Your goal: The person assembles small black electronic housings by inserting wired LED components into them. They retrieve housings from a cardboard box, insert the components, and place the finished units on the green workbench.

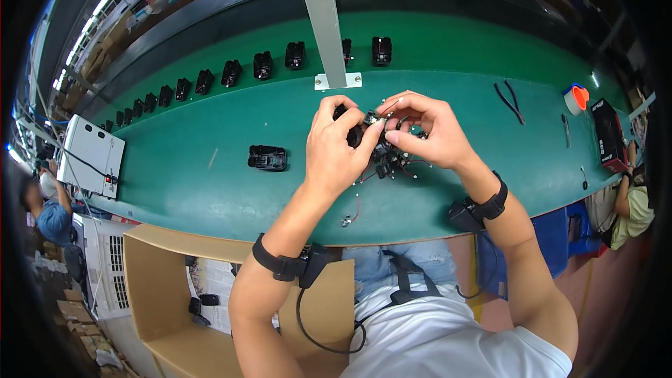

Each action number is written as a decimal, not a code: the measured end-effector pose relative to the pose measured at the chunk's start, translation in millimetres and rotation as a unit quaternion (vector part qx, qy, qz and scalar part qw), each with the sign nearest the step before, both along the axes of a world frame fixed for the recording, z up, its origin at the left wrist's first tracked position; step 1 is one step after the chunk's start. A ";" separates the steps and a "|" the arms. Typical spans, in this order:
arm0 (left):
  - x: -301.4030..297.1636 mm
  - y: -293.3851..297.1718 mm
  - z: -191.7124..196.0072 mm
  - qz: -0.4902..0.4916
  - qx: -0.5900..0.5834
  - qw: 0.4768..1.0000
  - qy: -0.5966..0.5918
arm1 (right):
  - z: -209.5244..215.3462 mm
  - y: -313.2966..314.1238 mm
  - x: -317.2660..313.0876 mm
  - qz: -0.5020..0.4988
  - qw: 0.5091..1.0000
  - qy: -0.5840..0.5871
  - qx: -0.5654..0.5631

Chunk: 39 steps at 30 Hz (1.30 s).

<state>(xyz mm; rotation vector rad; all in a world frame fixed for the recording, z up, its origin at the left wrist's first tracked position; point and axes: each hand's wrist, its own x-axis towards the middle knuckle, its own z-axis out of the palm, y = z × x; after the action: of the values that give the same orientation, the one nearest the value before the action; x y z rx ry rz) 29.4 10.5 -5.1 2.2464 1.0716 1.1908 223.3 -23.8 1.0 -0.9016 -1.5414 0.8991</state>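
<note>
Black housing (354, 138) pinched in the left hand (332, 143); right hand (435, 129) curls beside it, its grip unclear.

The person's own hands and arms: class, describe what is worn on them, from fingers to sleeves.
The left hand and right hand wear no gloves. Each forearm has a black band, the left strap and right strap, carrying a boxy black device: left device, right device. A dark cable loops down from the left one. The white shirt has a short right sleeve; the left sleeve is out of view.

Green workbench (175, 168) above pinkish floor (595, 301)
</note>
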 end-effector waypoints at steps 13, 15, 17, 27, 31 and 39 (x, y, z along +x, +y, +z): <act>10.5 -10.3 2.0 0.053 0.180 0.979 0.078 | -8.0 -5.6 -8.5 -0.045 0.981 0.097 -0.159; 11.2 -9.7 2.1 0.027 0.188 0.979 0.076 | -9.2 -4.9 -7.2 -0.060 0.984 0.088 -0.142; 9.2 -12.9 3.7 0.001 0.101 0.993 0.053 | -10.7 -0.6 -8.2 -0.077 0.989 0.097 -0.082; -2.8 -12.4 12.7 -0.104 -0.020 0.994 -0.003 | 5.1 -2.5 -0.1 -0.122 0.926 -0.194 0.301; -5.4 -9.5 11.3 -0.082 -0.003 0.997 -0.013 | 4.3 -3.7 -2.7 -0.112 0.929 -0.193 0.296; -10.1 -10.7 23.8 -0.124 -0.017 0.990 -0.070 | 5.1 -5.2 -0.9 -0.093 0.967 -0.125 0.201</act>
<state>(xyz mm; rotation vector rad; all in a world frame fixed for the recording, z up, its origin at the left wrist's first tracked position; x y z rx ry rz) 19.3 -0.2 18.7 2.1580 0.7302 1.1934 222.4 -29.0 6.1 -0.8655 -1.7384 0.3261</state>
